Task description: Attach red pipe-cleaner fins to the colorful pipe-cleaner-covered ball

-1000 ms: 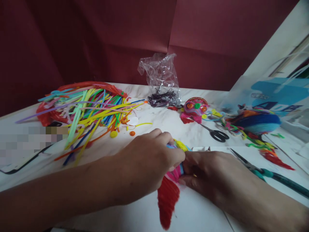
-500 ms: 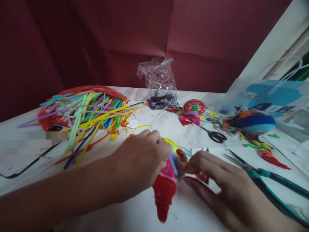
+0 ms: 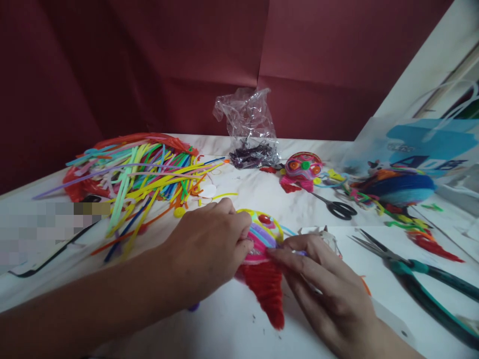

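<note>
A dark red folded backdrop (image 3: 187,60) closes off the far side of the white marbled worktop (image 3: 262,192). At far right stands a white carrier bag with blue print (image 3: 422,144) — its lettering is too blurred to read. A loose heap of many-coloured pipe cleaners (image 3: 142,174) lies far left. Near centre, the left hand (image 3: 209,249) and right hand (image 3: 322,284) both pinch the striped pipe-cleaner figure with a red cone tail (image 3: 262,249) — fingers closed on it.
</note>
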Demonstrator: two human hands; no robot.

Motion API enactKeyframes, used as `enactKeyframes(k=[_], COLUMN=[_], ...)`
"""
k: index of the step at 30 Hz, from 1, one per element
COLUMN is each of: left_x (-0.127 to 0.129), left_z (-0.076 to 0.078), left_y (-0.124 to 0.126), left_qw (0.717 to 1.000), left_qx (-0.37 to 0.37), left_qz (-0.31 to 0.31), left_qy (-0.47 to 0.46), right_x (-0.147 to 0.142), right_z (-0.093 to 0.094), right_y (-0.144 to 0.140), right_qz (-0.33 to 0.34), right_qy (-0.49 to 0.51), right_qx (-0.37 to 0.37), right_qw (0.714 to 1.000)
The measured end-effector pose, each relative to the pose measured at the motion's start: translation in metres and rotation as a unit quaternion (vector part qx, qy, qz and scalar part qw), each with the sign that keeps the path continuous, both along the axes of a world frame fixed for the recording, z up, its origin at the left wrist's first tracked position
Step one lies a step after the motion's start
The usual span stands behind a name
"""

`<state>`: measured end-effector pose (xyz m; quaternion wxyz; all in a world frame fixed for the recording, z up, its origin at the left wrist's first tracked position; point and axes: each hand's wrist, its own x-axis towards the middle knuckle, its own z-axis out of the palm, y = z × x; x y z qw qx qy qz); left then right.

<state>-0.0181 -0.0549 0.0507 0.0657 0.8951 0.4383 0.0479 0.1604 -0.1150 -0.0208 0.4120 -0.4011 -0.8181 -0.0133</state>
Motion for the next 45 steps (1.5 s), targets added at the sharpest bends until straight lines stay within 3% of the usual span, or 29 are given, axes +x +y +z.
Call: enactKeyframes(k=[4, 10, 19, 23, 28, 32, 35, 38, 41, 45], left_x=[-0.001, -0.002, 0.002, 0.001, 0.0, 0.0, 0.0, 0.001, 0.003, 0.004], left_z=[-0.002, -0.001, 0.0, -0.001, -0.002, -0.003, -0.004, -0.006, -0.009, -0.013], left_y=[0.0, 0.0, -0.001, -0.001, 0.001, 0.001, -0.002, -0.003, 0.002, 0.012], left_qw=[1.0, 1.0, 0.998, 0.998, 0.998, 0.997, 0.995, 0.984, 0.977, 0.971], left_qx=[-0.002, 0.007, 0.019, 0.024, 0.041, 0.044, 0.07, 0.107, 0.064, 0.042], left_qz=[-0.007, -0.017, -0.03, -0.037, -0.045, -0.058, -0.076, -0.139, -0.191, -0.211], left_qy=[-0.007, -0.008, 0.043, 0.047, 0.016, 0.008, 0.015, -0.022, -0.075, -0.107], right_x=[0.0, 0.001, 0.003, 0.001, 0.0, 0.001, 0.002, 0.001, 0.0, 0.001], right_z=[0.0, 0.0, -0.009, -0.005, -0.001, -0.005, -0.007, -0.007, -0.007, -0.007], right_y=[0.001, 0.003, 0.002, 0.0, 0.002, 0.004, 0.005, 0.006, 0.008, 0.009], right_qz=[0.0, 0.008, 0.0, 0.013, 0.03, 0.025, 0.026, 0.021, 0.013, 0.009], right_qy=[-0.012, -0.061, -0.078, -0.075, -0.011, 0.034, 0.035, 0.048, 0.065, 0.072], right_qx=[0.004, 0.068, 0.11, 0.107, 0.03, 0.009, 0.009, 0.011, 0.011, 0.01], right_qw=[1.0, 0.996, 0.991, 0.991, 0.999, 0.999, 0.999, 0.999, 0.998, 0.997])
